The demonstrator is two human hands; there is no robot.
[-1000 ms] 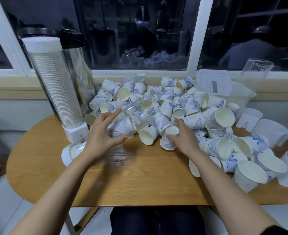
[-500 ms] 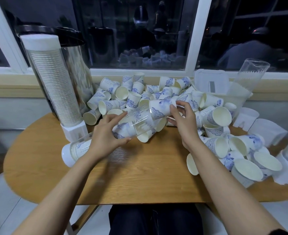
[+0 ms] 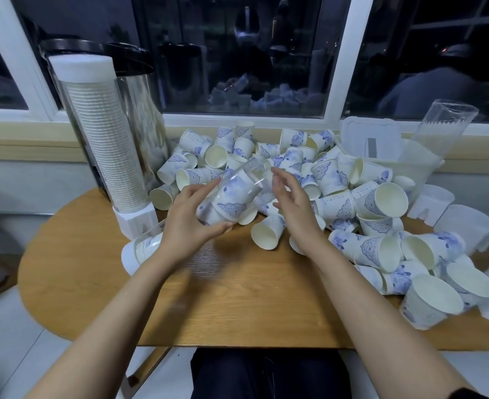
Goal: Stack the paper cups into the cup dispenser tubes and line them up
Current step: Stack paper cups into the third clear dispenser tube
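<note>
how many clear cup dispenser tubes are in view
3: a full tube upright at left, a tilted tube gripped by the left hand, and a leaning tube at right rear. The black-lidded cylinder behind the full tube may be another.

No text can be read; the paper cups (image 3: 332,174) heaped toward one o'clock carry blue prints, with any lettering too blurred.

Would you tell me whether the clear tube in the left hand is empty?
No, blue-patterned paper cups show through the wall of the clear tube that the left hand grips.
</note>
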